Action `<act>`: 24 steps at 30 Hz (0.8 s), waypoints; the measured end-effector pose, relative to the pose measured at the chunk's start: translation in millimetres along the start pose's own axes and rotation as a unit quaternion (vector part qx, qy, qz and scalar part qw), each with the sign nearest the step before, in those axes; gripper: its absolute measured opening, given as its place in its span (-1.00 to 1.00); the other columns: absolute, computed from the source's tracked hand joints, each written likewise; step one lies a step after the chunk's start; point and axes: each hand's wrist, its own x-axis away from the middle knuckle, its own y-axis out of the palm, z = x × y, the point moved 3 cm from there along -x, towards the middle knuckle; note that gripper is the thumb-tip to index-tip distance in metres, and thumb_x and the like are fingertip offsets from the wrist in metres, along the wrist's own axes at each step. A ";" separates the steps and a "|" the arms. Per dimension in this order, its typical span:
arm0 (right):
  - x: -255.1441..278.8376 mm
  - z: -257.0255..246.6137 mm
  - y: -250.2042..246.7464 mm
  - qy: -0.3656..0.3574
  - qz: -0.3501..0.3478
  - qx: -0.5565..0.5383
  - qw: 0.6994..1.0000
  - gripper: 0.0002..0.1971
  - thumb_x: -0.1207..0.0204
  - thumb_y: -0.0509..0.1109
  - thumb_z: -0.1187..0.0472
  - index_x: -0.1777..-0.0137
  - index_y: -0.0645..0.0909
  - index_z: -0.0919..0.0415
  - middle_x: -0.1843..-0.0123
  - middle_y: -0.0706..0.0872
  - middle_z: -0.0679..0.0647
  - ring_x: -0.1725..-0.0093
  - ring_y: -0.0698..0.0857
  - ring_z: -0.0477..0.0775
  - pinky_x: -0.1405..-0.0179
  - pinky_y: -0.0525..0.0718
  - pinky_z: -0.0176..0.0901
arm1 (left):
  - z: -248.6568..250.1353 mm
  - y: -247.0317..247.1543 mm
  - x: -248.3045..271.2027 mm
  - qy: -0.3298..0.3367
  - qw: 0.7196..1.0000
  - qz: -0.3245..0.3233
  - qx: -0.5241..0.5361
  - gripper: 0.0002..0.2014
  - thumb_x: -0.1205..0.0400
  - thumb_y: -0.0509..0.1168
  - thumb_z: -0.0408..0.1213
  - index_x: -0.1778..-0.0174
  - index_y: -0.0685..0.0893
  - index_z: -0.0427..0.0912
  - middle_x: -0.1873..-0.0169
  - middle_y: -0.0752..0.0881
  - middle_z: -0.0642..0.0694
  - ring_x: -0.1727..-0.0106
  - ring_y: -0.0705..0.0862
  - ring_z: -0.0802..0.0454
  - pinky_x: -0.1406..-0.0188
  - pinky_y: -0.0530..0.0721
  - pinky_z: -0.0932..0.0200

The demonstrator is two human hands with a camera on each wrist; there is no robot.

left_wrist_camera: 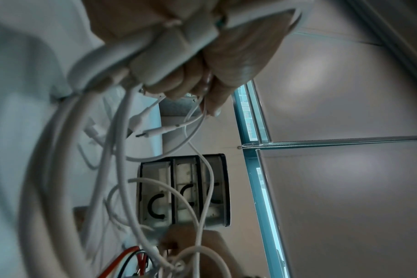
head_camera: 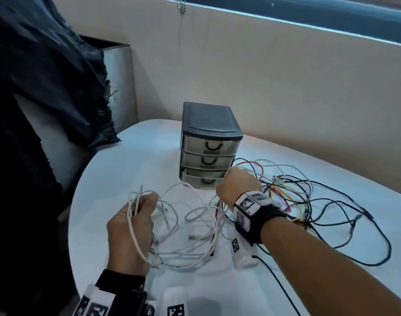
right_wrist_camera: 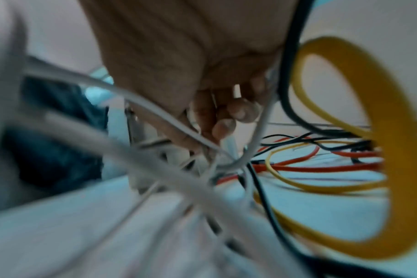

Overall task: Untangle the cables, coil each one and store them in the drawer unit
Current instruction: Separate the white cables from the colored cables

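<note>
White cables: several loops of white cables gathered at the table's near left; the strands overlap too much to count exactly.
Left hand: one, the left hand; its grip is closed round a bundle of white loops, fingers curled over them, with two plug ends hanging free below in the left wrist view.
Right hand: one, the right hand, at the front of the lowest drawer; fingers are curled among white strands, but I cannot tell whether the grip holds a cable or the drawer's edge.
Drawer unit: one drawer unit, dark frame and lid, upright near the middle of the table, behind the cables.
Drawers: three, clear-fronted, stacked; each shows one dark curved handle. The bottom drawer stands out a little from the frame; the upper two sit flush.
Coloured tangle: red, yellow, black and grey wires spread right of the unit, mixed together; per-colour count unclear.
Table: one white table with a rounded edge.
Wrist bands: two, one on each wrist, with printed markers.
</note>
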 end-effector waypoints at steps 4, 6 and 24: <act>-15.4 39.0 -45.1 0.119 0.087 -0.366 0.919 -0.79 -0.44 0.36 0.20 0.39 0.61 0.27 0.47 0.60 0.07 0.44 0.59 0.11 0.46 0.47 -0.22 | 0.0 -6.5 -3.4 0.004 1.000 0.013 -0.010 -0.77 -0.61 0.45 -0.28 0.40 0.73 -0.08 0.66 0.18 0.03 0.71 0.11 0.12 0.70 0.12 0.43; -17.0 59.1 -75.8 0.166 0.108 -0.572 0.796 -0.73 -0.58 0.30 0.26 0.38 0.56 0.19 0.56 0.55 -0.02 0.63 0.53 -0.07 0.65 0.38 -0.36 | -1.4 -5.2 -3.2 -0.004 1.000 0.012 -0.002 -0.79 -0.61 0.45 -0.27 0.37 0.71 -0.09 0.68 0.18 0.04 0.73 0.11 0.13 0.70 0.12 0.45; 24.8 175.7 -146.8 0.214 0.140 -0.255 0.932 -0.74 -0.49 0.47 0.05 0.07 0.62 0.28 0.18 0.74 0.25 0.30 0.75 0.15 0.26 0.72 -0.04 | -3.5 3.6 3.1 0.007 0.999 0.013 0.029 -0.75 -0.62 0.43 -0.33 0.40 0.68 -0.07 0.63 0.19 0.03 0.69 0.11 0.15 0.69 0.09 0.41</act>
